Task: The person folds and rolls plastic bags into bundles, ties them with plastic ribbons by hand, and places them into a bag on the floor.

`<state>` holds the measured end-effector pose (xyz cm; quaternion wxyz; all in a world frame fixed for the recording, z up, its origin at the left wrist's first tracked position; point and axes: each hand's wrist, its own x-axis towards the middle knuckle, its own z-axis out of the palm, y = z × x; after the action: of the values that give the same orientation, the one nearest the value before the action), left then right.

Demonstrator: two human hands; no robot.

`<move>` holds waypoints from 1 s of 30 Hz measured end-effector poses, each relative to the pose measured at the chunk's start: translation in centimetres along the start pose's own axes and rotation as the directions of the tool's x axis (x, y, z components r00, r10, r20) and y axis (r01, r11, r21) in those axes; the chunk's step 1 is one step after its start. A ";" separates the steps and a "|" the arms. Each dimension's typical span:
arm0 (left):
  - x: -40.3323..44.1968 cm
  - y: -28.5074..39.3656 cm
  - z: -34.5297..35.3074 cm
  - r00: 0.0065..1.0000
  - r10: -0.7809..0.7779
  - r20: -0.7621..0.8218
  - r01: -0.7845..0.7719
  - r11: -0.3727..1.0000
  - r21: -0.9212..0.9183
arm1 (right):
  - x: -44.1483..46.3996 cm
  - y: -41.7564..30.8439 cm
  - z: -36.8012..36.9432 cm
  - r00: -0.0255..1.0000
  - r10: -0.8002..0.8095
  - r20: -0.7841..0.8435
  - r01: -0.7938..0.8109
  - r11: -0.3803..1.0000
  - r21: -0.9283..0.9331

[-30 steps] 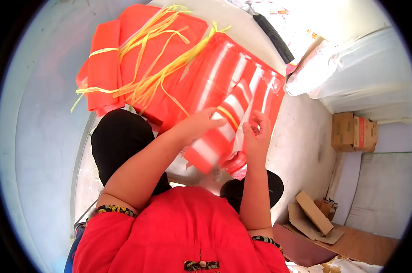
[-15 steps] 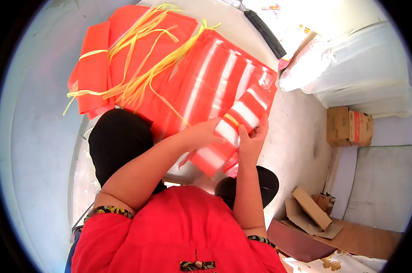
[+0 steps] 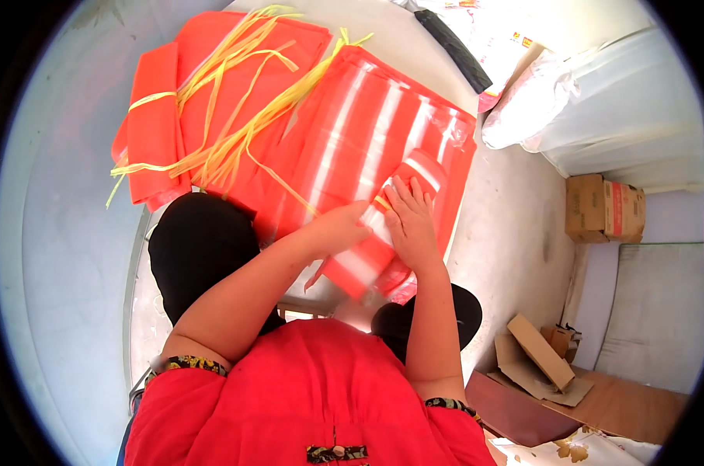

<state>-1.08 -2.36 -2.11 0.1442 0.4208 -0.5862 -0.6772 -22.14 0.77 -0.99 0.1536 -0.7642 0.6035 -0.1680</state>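
Observation:
A folded red-and-white striped plastic bundle (image 3: 424, 165) with a narrow yellow tie (image 3: 382, 202) around it lies on a larger stack of striped plastic sheets (image 3: 344, 124). My right hand (image 3: 411, 225) rests palm down on the bundle, its fingers stretched out just beside the tie. At the bundle's left edge, my left hand (image 3: 342, 230) has its fingers curled against the plastic near the tie; some fingertips are hidden. Loose yellow strips (image 3: 235, 147) spread across the sheets to the left.
Further left are plain red sheets (image 3: 243, 93) and a folded red bundle (image 3: 151, 124) tied in yellow. A black roll (image 3: 453, 50) lies at the table's far edge. Cardboard boxes (image 3: 589, 208) stand right, and black-covered knees (image 3: 200, 252) are below the table edge.
My right hand has gone from gripping the bundle's right side to lying flat on top. The bundle has come down onto the stack. My left hand stays at its left edge.

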 end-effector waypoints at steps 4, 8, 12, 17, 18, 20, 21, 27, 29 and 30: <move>0.6 -0.7 0.0 1.000 -0.006 0.013 0.005 1.000 0.025 | 1.5 1.4 -0.1 0.997 -0.031 0.065 0.030 1.000 0.006; 0.0 -0.5 0.2 0.999 0.029 -0.035 -0.028 0.999 0.026 | 3.6 1.8 -1.0 0.993 0.018 0.119 -0.017 1.000 -0.009; -0.6 0.4 0.0 0.999 0.009 -0.041 -0.009 1.000 -0.013 | 4.7 5.4 1.1 0.999 -0.010 -0.036 0.009 1.000 -0.007; 0.9 -1.9 0.3 0.999 0.037 0.000 -0.036 0.994 -0.102 | 4.6 3.5 -2.5 0.888 0.451 -0.092 -0.126 0.430 0.894; 0.8 -1.5 0.1 1.000 0.019 0.006 -0.018 0.992 -0.124 | 3.8 2.9 -3.1 0.796 0.593 -0.127 -0.169 0.418 0.893; 0.3 -0.6 0.1 0.999 -0.018 0.030 0.023 0.986 -0.163 | 1.0 0.4 -4.9 0.736 0.669 -0.105 -0.316 0.475 0.821; 0.5 -0.8 0.2 0.998 -0.016 0.064 0.031 0.970 -0.240 | -0.5 -0.2 -4.9 0.767 0.639 -0.051 -0.432 0.574 0.696; 1.1 -1.7 1.6 0.984 -0.026 0.174 0.089 0.927 -0.364 | -5.8 1.0 0.0 0.862 0.507 -0.022 -0.342 0.611 0.714; 0.7 -2.0 2.4 0.985 -0.064 0.161 0.120 0.924 -0.364 | -5.7 3.0 1.3 0.834 0.550 -0.032 -0.344 0.566 0.749; 0.2 -1.6 2.7 0.984 -0.085 0.155 0.138 0.918 -0.372 | -5.6 3.5 1.7 0.832 0.553 -0.048 -0.337 0.571 0.749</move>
<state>-2.76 -0.26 -3.82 0.1441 0.3706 -0.4268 -0.8123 -25.62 5.47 -4.38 0.3886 -0.4325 0.6789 -0.4483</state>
